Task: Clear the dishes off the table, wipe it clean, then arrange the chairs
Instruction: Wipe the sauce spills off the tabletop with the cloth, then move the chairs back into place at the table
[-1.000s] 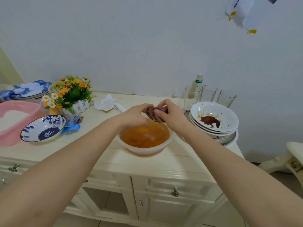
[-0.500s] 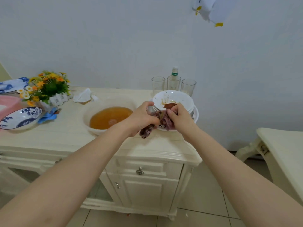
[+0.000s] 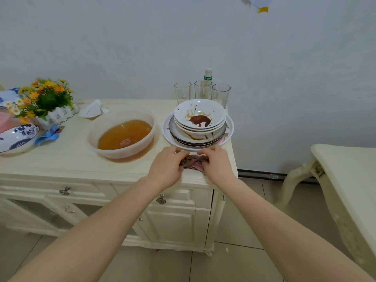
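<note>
Both of my hands grip a wet purple-brown cloth (image 3: 194,162), bunched between them over the front right part of the cream sideboard (image 3: 67,162). My left hand (image 3: 165,166) closes on its left end and my right hand (image 3: 216,165) on its right end. Just behind the cloth stands a stack of dirty white bowls and plates (image 3: 200,124) smeared with brown sauce. A white basin (image 3: 122,136) of murky orange-brown water sits left of the stack. The cream table (image 3: 350,180) shows at the right edge.
Three empty glasses (image 3: 202,93) and a bottle (image 3: 208,75) stand behind the stack against the wall. A flower pot (image 3: 45,100), a crumpled tissue (image 3: 91,109), a blue-and-white plate (image 3: 17,137) and a blue rag (image 3: 48,134) occupy the left. Tiled floor lies between sideboard and table.
My hands lifted the cloth out of the basin and carried it right and down to the sideboard's front edge. My view has swung right, bringing the table into sight.
</note>
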`<state>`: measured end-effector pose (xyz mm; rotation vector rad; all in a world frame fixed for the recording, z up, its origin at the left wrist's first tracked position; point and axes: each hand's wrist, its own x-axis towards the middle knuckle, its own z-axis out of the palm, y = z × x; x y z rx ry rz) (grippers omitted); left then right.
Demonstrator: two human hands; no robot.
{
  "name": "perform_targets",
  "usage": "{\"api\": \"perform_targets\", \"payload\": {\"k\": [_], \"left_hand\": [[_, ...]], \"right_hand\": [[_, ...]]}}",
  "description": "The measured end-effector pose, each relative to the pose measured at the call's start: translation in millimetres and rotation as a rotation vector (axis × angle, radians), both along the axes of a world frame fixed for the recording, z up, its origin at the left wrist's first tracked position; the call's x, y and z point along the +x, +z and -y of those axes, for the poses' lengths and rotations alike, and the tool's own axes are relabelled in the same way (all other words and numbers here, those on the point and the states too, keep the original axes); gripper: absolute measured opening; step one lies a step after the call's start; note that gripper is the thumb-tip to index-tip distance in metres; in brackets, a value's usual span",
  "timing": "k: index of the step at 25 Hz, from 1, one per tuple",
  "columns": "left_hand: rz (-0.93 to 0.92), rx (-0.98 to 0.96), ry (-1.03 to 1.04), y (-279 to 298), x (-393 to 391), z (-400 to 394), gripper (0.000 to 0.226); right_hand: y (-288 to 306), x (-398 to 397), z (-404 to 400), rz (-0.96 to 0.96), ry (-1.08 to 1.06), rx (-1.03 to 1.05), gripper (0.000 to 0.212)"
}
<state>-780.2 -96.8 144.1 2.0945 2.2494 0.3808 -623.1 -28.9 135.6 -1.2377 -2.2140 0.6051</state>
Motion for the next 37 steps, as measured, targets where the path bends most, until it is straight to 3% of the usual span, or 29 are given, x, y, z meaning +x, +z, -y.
{"api": "perform_targets", "payload": {"k": [2, 4, 6, 9, 13, 20, 27, 37], "left_hand": [[0.126, -0.069, -0.036, -8.5, -1.3, 4.2, 0.049], [0.089, -0.150, -0.040, -11.1, 0.6, 2.9, 0.044], [-0.027, -0.127, 0.020, -7.0, 11.0, 2.3, 0.039], [-0.036, 0.114, 0.081, 2.5, 40.1, 12.2, 0.036], [0.306, 0.228, -0.097, 9.9, 79.5, 25.9, 0.029], [0.434, -0.013, -0.552, -6.5, 203.9, 81.5, 0.022], [0.331, -0.158, -0.900, 5.1, 346.3, 211.2, 0.017], [0.270, -0.178, -1.007, 9.7, 510.8, 442.7, 0.019]], "right_hand": [[-6.3, 0.5, -2.8, 0.069, 0.061, 0.106, 0.029], [-6.5, 3.7, -0.5, 0.291, 0.232, 0.097, 0.028], [-1.6, 12.2, 2.5, 0.363, 0.283, 0.117, 0.033], [8.1, 44.1, 19.8, 0.166, 0.087, 0.099, 0.035], [14.5, 111.6, 57.2, 0.090, -0.208, 0.005, 0.034], [11.7, 234.5, 213.8, 0.068, -0.709, -0.144, 0.032], [26.0, 349.0, 407.2, 0.037, -1.080, -0.220, 0.030], [24.5, 487.4, 669.2, -0.026, -1.256, -0.226, 0.030]]}}
